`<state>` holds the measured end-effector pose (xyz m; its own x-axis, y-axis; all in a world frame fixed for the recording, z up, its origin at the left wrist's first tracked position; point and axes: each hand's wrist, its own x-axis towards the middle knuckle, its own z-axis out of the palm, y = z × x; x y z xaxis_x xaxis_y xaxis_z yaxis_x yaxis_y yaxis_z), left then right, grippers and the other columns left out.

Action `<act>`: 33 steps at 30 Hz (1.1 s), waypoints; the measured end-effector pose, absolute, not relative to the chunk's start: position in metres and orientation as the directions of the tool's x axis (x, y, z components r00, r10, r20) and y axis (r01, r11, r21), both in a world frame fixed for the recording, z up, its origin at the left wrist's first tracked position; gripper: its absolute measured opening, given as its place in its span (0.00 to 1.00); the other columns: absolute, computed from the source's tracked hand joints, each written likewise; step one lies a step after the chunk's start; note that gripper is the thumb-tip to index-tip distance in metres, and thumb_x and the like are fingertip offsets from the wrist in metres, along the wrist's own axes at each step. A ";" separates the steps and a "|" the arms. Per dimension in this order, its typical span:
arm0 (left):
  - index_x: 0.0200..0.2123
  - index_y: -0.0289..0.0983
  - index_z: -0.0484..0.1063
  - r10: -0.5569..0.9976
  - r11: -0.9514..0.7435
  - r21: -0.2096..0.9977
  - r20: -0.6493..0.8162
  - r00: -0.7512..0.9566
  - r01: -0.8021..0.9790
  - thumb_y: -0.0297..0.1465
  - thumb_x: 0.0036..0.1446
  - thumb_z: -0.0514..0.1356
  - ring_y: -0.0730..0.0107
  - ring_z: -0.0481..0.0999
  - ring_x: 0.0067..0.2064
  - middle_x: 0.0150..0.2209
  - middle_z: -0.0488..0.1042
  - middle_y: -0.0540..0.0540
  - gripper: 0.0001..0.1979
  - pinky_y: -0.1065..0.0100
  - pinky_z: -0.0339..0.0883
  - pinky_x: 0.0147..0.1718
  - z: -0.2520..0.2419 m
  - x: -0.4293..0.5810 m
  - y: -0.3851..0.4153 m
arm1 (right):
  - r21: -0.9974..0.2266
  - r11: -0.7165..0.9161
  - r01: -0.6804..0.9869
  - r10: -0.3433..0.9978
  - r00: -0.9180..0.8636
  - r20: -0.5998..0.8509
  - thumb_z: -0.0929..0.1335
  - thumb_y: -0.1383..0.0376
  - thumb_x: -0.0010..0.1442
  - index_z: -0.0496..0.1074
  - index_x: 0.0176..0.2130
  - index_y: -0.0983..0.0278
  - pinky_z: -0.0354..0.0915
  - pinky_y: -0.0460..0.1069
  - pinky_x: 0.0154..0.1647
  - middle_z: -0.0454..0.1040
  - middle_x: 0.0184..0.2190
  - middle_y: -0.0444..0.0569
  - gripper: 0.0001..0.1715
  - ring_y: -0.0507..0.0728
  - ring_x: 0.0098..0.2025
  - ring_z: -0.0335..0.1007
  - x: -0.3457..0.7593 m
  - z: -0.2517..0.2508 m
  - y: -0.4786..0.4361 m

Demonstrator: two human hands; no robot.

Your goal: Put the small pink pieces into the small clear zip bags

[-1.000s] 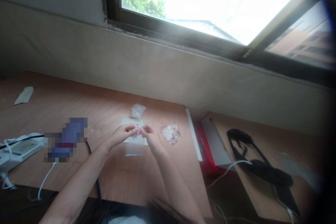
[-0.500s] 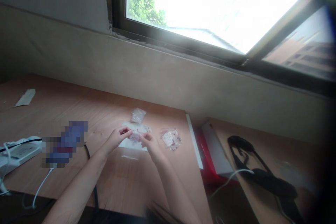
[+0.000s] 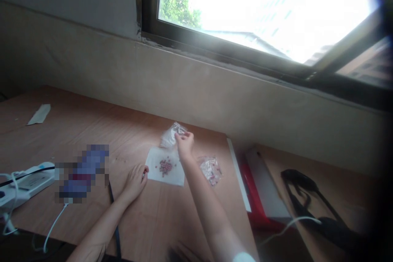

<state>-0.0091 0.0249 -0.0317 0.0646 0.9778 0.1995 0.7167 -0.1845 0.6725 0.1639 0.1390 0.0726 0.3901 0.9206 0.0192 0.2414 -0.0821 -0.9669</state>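
Observation:
A white sheet [image 3: 153,174] lies on the wooden table with a small heap of pinkish-red pieces [image 3: 166,166] on it. My left hand [image 3: 135,182] rests on the table at the sheet's left edge, its fingers curled together; a pale speck shows by the fingertips, and what they hold is too small to make out. Beyond the sheet, my right hand [image 3: 185,144] pinches the edge of a clear plastic bag [image 3: 170,137] in a stack of such bags. Another clear bag with reddish bits [image 3: 211,170] lies to the right of my right forearm.
A blurred-out blue object [image 3: 87,168] and a white power strip [image 3: 29,184] with cables stand at left. A paper scrap [image 3: 39,114] lies farther back. Past the table's right edge are a red item [image 3: 253,200] and a black strapped object [image 3: 310,196] on another surface.
My hands have parted from the small clear bag they held over the sheet. My right hand has reached to the bag stack; my left has dropped to the table. The pink heap is now visible.

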 end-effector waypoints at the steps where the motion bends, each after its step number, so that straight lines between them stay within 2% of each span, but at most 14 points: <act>1: 0.29 0.36 0.64 0.977 -0.189 0.662 0.202 0.070 0.725 0.25 0.47 0.48 0.63 0.66 0.36 0.30 0.67 0.45 0.07 0.61 0.61 0.36 -0.031 -0.008 0.024 | -0.953 -0.085 0.291 0.916 0.399 0.040 0.66 0.61 0.43 0.56 0.40 0.66 0.58 0.46 0.27 0.69 0.27 0.49 0.24 0.53 0.28 0.65 0.161 0.072 0.151; 4: 0.30 0.37 0.63 0.973 -0.207 0.654 0.214 0.085 0.728 0.26 0.48 0.47 0.63 0.67 0.35 0.30 0.67 0.46 0.07 0.62 0.61 0.35 -0.031 -0.005 0.025 | -0.829 -0.166 0.534 0.922 0.383 0.062 0.65 0.66 0.44 0.57 0.41 0.68 0.57 0.48 0.31 0.68 0.31 0.55 0.23 0.57 0.33 0.65 0.151 0.057 0.173; 7: 0.30 0.38 0.63 0.972 -0.204 0.656 0.221 0.073 0.726 0.26 0.49 0.47 0.63 0.68 0.35 0.29 0.67 0.46 0.07 0.62 0.62 0.35 -0.034 -0.006 0.027 | -0.575 -0.275 0.771 0.908 0.404 0.108 0.66 0.70 0.42 0.59 0.40 0.70 0.55 0.52 0.36 0.64 0.38 0.64 0.23 0.64 0.41 0.61 0.142 0.038 0.175; 10: 0.29 0.38 0.63 0.975 -0.202 0.658 0.208 0.082 0.725 0.27 0.49 0.47 0.62 0.68 0.35 0.29 0.68 0.46 0.06 0.62 0.62 0.35 -0.036 -0.007 0.028 | -0.410 -0.222 0.885 0.927 0.321 0.192 0.66 0.69 0.44 0.59 0.40 0.68 0.52 0.54 0.39 0.61 0.40 0.62 0.20 0.64 0.42 0.57 0.138 0.034 0.166; 13: 0.29 0.38 0.63 0.973 -0.211 0.666 0.210 0.092 0.715 0.27 0.49 0.47 0.63 0.68 0.35 0.29 0.68 0.46 0.06 0.62 0.62 0.35 -0.037 -0.009 0.028 | -0.342 -0.120 0.932 0.931 0.225 0.286 0.66 0.67 0.46 0.59 0.43 0.66 0.50 0.54 0.40 0.60 0.40 0.58 0.22 0.63 0.42 0.55 0.137 0.041 0.158; 17: 0.29 0.38 0.63 0.974 -0.211 0.676 0.207 0.093 0.706 0.28 0.49 0.48 0.63 0.67 0.34 0.29 0.68 0.46 0.06 0.63 0.61 0.34 -0.038 -0.009 0.028 | -0.296 -0.138 0.945 0.928 0.227 0.295 0.66 0.66 0.46 0.58 0.44 0.67 0.49 0.54 0.39 0.59 0.40 0.59 0.24 0.62 0.41 0.53 0.141 0.043 0.158; 22: 0.29 0.38 0.63 0.976 -0.201 0.673 0.203 0.083 0.712 0.27 0.49 0.47 0.64 0.67 0.35 0.29 0.67 0.46 0.06 0.63 0.61 0.35 -0.041 -0.009 0.028 | -0.290 -0.148 0.945 0.946 0.221 0.236 0.65 0.67 0.47 0.61 0.38 0.65 0.50 0.53 0.38 0.59 0.39 0.58 0.16 0.61 0.39 0.54 0.146 0.043 0.162; 26: 0.29 0.37 0.64 0.974 -0.206 0.666 0.210 0.084 0.717 0.27 0.49 0.47 0.63 0.67 0.35 0.30 0.67 0.46 0.06 0.63 0.61 0.34 -0.036 -0.008 0.027 | -0.405 -0.036 0.914 0.921 0.188 0.341 0.61 0.67 0.51 0.61 0.33 0.65 0.50 0.53 0.38 0.60 0.35 0.55 0.06 0.59 0.37 0.54 0.151 0.073 0.143; 28: 0.29 0.37 0.63 0.973 -0.215 0.660 0.210 0.098 0.720 0.27 0.50 0.47 0.64 0.67 0.35 0.29 0.68 0.46 0.06 0.63 0.61 0.34 -0.032 -0.008 0.026 | -0.494 0.000 0.870 0.868 0.245 0.431 0.58 0.67 0.54 0.60 0.33 0.65 0.51 0.51 0.39 0.60 0.33 0.53 0.05 0.58 0.37 0.55 0.160 0.087 0.121; 30: 0.29 0.37 0.63 0.971 -0.223 0.650 0.214 0.107 0.726 0.27 0.50 0.47 0.64 0.67 0.35 0.30 0.68 0.46 0.06 0.64 0.61 0.35 -0.028 -0.008 0.026 | -0.528 0.001 0.849 0.833 0.291 0.470 0.56 0.68 0.54 0.59 0.34 0.66 0.51 0.51 0.39 0.61 0.33 0.52 0.07 0.57 0.37 0.55 0.175 0.088 0.096; 33: 0.30 0.37 0.63 0.968 -0.229 0.641 0.228 0.103 0.733 0.27 0.50 0.47 0.64 0.67 0.36 0.31 0.68 0.46 0.06 0.64 0.61 0.36 -0.029 -0.009 0.025 | -0.398 -0.157 0.904 0.834 0.337 0.436 0.60 0.69 0.50 0.62 0.36 0.68 0.50 0.52 0.41 0.62 0.34 0.56 0.11 0.60 0.39 0.55 0.210 0.063 0.060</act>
<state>-0.0092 0.0248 -0.0294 0.1034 0.9681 0.2281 0.7326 -0.2293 0.6409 0.2099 0.0596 0.0632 0.3373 0.8342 0.4362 0.9038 -0.1573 -0.3980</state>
